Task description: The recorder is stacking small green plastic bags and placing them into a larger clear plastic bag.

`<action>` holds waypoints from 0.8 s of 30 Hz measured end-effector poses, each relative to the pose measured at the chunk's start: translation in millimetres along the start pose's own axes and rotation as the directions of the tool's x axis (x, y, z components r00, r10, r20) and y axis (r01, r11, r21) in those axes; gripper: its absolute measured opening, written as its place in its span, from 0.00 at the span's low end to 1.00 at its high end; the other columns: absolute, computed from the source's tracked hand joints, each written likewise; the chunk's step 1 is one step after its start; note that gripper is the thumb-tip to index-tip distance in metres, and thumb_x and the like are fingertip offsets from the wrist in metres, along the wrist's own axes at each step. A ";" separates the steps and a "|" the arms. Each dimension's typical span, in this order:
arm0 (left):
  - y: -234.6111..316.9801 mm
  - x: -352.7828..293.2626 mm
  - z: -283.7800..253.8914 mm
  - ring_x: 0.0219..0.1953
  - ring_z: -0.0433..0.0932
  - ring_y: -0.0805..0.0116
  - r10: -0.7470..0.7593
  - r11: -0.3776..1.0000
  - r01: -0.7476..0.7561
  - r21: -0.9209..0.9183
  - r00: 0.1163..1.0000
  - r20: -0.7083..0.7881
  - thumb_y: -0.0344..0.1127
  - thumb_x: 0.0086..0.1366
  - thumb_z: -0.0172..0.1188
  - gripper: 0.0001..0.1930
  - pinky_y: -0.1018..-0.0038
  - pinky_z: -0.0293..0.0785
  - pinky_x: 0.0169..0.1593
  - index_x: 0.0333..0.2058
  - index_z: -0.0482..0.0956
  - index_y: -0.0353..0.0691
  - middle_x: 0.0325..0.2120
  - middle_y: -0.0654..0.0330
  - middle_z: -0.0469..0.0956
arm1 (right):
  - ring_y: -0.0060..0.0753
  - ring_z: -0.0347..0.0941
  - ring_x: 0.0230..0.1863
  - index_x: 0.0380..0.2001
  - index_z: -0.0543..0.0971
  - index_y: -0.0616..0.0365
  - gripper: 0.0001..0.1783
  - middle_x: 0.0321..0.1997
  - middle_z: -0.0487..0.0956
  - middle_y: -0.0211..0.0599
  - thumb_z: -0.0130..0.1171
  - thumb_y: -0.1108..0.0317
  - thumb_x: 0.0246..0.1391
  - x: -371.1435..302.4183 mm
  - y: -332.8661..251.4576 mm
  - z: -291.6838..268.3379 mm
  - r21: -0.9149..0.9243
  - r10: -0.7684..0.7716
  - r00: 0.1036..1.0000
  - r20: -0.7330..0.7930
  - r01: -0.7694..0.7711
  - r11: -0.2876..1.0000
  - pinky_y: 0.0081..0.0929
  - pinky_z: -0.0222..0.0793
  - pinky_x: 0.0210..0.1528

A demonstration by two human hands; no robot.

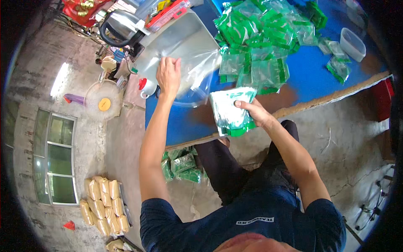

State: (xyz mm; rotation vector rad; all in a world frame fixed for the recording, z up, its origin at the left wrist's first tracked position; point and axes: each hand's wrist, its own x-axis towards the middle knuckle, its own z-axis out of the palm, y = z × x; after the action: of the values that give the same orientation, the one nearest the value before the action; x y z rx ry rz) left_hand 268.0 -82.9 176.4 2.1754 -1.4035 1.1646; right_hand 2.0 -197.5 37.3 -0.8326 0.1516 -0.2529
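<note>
My right hand [259,113] grips a stack of flat pouches [230,110], shiny and silvery-clear with green edges, near the table's front edge. Its thumb lies on top of the stack. Further left, my left hand [168,77] is over a clear plastic bag [197,82] that spreads across a grey metal tray [184,35]. Its fingers are curled in, and whatever they may hold is hidden. Beyond the stack, a big heap of green and clear packets [256,31] covers the blue tabletop [308,69].
A steel kettle [119,25] and red basket [168,16] stand beyond the tray. A red-and-white container [147,87] is left of it. A clear plastic tub [352,44] sits far right. Green packets [183,166] lie below the table. A fan [103,101] and stacked tan sacks [104,203] are left.
</note>
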 end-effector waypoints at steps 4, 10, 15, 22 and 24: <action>29.1 -29.8 -24.4 0.22 0.76 0.45 -0.145 0.959 0.212 -0.186 0.937 0.318 0.44 0.66 0.59 0.17 0.55 0.70 0.28 0.27 0.72 0.35 0.19 0.49 0.77 | 0.26 0.76 0.45 0.50 0.75 0.62 0.28 0.46 0.80 0.36 0.69 0.61 0.48 -16.3 -6.0 14.9 -0.258 -0.142 0.986 -0.088 0.115 0.959 0.27 0.73 0.48; 60.9 -72.5 -47.3 0.16 0.70 0.54 -0.251 0.830 0.427 -0.358 0.861 0.443 0.44 0.67 0.58 0.21 0.63 0.65 0.23 0.21 0.69 0.34 0.13 0.49 0.71 | 0.29 0.76 0.43 0.44 0.78 0.62 0.25 0.41 0.81 0.35 0.70 0.58 0.44 -48.2 4.6 66.9 -0.533 -0.100 0.995 0.013 0.092 0.841 0.30 0.72 0.48; 86.9 -82.8 -63.0 0.13 0.61 0.65 -0.283 0.750 0.474 -0.461 0.860 0.424 0.44 0.67 0.60 0.23 0.66 0.61 0.21 0.18 0.67 0.34 0.11 0.53 0.67 | 0.27 0.77 0.39 0.42 0.80 0.62 0.20 0.38 0.81 0.34 0.66 0.60 0.49 -32.7 3.5 60.6 -0.069 -0.023 0.927 -0.374 -0.003 0.998 0.29 0.74 0.42; 101.1 -85.5 -64.0 0.14 0.60 0.71 -0.344 0.683 0.529 -0.504 0.841 0.417 0.43 0.66 0.60 0.23 0.68 0.60 0.20 0.18 0.67 0.34 0.10 0.57 0.66 | 0.23 0.75 0.37 0.43 0.80 0.61 0.20 0.39 0.81 0.31 0.68 0.61 0.49 -37.2 -7.5 59.6 -0.368 -0.054 0.946 -0.319 -0.071 0.927 0.24 0.70 0.41; 104.8 -85.8 -62.7 0.14 0.61 0.72 -0.337 0.671 0.531 -0.518 0.840 0.425 0.44 0.66 0.60 0.23 0.68 0.60 0.20 0.18 0.68 0.34 0.10 0.58 0.66 | 0.24 0.76 0.38 0.42 0.80 0.62 0.20 0.39 0.82 0.32 0.68 0.62 0.48 -37.5 -16.0 57.3 -0.302 -0.144 0.914 -0.378 0.025 0.953 0.24 0.71 0.42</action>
State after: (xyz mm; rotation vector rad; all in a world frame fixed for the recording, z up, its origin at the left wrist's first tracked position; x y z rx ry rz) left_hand 131.8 -40.6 132.7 2.0453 -1.0416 0.1446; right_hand -23.4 -156.6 88.7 -1.0766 0.5460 -0.4910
